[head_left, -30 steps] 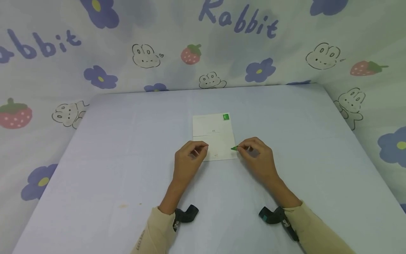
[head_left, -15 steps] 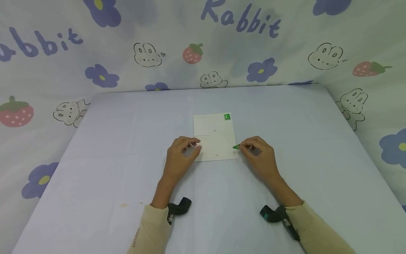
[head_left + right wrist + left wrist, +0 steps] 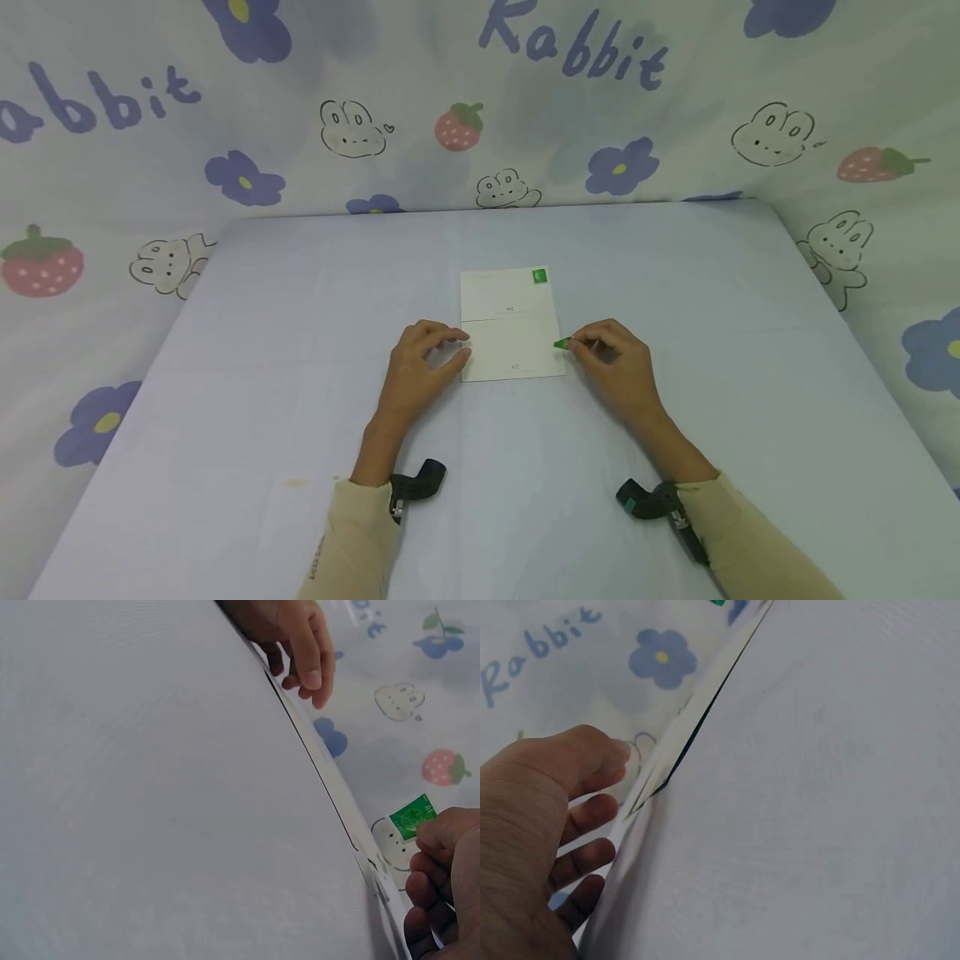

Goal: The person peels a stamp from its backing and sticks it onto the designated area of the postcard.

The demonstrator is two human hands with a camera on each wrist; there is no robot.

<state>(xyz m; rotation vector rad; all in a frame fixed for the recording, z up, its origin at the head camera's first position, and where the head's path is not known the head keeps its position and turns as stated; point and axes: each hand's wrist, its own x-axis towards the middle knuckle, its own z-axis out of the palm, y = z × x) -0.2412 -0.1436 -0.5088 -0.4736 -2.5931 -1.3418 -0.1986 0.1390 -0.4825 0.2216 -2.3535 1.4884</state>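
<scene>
Two cream cards lie on the table, the lower card (image 3: pixel 510 350) nearer the person and the upper card (image 3: pixel 487 292) behind it. A green stamp (image 3: pixel 539 276) is at the upper card's top right corner. My right hand (image 3: pixel 615 362) pinches a second small green stamp (image 3: pixel 562 343) between thumb and fingertip, just over the lower card's right edge. This held stamp (image 3: pixel 412 816) shows as a slightly bent square in the right wrist view. At the lower card's left edge is my left hand (image 3: pixel 417 367), thumb and fingers apart, holding nothing; whether it touches the card is unclear.
A white cloth covers the table (image 3: pixel 315 292), with a faint stain (image 3: pixel 295 483) at front left. A curtain (image 3: pixel 405 75) printed with rabbits, flowers and strawberries hangs behind and along the sides. Dark wrist cameras (image 3: pixel 420 481) stick out beside both sleeves.
My left thumb and fingertips, close together over the lower card one second ago, have parted, and that hand has moved left to the card's edge. The right hand stays nearly still, holding the stamp.
</scene>
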